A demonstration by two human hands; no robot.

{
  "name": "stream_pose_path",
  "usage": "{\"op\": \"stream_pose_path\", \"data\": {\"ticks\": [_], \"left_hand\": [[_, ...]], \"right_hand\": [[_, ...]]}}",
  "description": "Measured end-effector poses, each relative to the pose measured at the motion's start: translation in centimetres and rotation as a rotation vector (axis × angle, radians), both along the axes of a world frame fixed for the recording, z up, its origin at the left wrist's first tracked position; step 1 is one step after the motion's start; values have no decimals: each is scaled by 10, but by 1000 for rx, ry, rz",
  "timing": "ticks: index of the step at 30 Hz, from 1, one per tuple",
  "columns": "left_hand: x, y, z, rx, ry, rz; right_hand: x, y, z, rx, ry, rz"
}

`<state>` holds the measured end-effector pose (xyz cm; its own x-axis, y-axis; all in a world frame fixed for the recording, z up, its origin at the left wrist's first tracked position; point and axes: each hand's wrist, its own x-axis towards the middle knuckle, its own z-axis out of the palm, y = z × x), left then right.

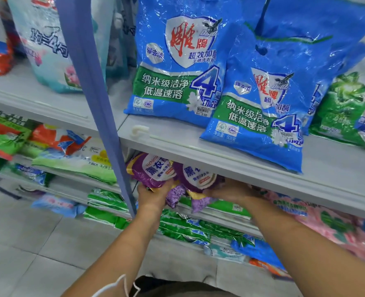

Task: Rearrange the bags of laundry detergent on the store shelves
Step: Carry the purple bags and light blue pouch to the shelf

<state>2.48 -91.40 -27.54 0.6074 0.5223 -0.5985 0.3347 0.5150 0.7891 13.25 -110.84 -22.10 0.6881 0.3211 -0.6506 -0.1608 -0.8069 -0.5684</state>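
While both bare arms reach in under the upper shelf (231, 155), the left hand (153, 195) has its fingers curled around the lower edge of a purple detergent bag (153, 170), and the right hand (231, 191) is closed over the bottom of a second purple bag (198, 176) just beside it. Both bags are glossy purple with a white oval label carrying blue characters and lavender sprigs printed along the bottom; they sit side by side at the front of the shelf below, touching each other. On the upper shelf stand two blue bags (177, 61) with a shield logo, red characters and a green band, the nearer one (261, 116) tilted forward against the other. A green bag (349, 112) leans to their right. The shelves are pale grey, a blue upright post (91, 82) divides the bays, and the floor (27, 243) is grey tile. Lower shelves hold green, pink and blue bags lying flat.
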Motion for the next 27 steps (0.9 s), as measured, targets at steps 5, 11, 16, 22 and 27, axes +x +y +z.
{"op": "stream_pose_path", "data": {"ticks": [5,11,16,22,27], "left_hand": [[0,9,0,-130,22,-121],[-4,23,-8,-86,4,-225],[-17,21,-16,-40,-19,-340],[-33,17,-10,-13,-23,-407],[-55,-4,13,148,-44,-531]], "right_hand": [[-20,3,-16,-60,-149,-120],[-33,5,1,131,107,-270],[-62,-3,0,200,101,-339],[-97,-28,17,359,-14,-505],[-121,-52,42,502,-61,-583]]}}
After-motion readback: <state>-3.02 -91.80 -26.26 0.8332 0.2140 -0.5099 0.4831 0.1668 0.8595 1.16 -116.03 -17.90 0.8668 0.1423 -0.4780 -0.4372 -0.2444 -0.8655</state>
